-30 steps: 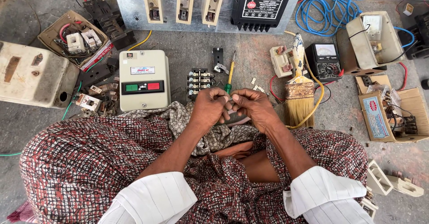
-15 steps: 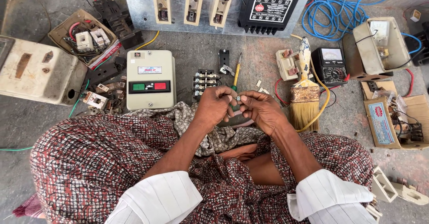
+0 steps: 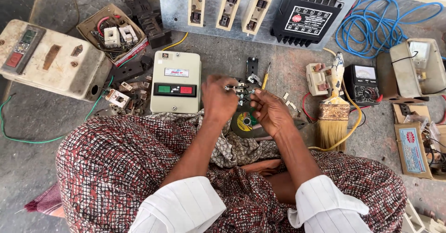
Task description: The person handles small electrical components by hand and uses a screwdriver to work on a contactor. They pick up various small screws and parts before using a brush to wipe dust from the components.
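A small metal part held between both hands above the floor

A small metal part (image 3: 239,89) is pinched at its left end by the fingers of the left hand (image 3: 218,100), with its long axis lying left to right. The right hand (image 3: 269,112) is kept just to the right and slightly nearer, its fingers curled and loosely spread toward the part's right end; whether they touch it cannot be told. A grinding disc (image 3: 244,123) lies just below the hands, and a pale switch box (image 3: 175,82) stands to the left.
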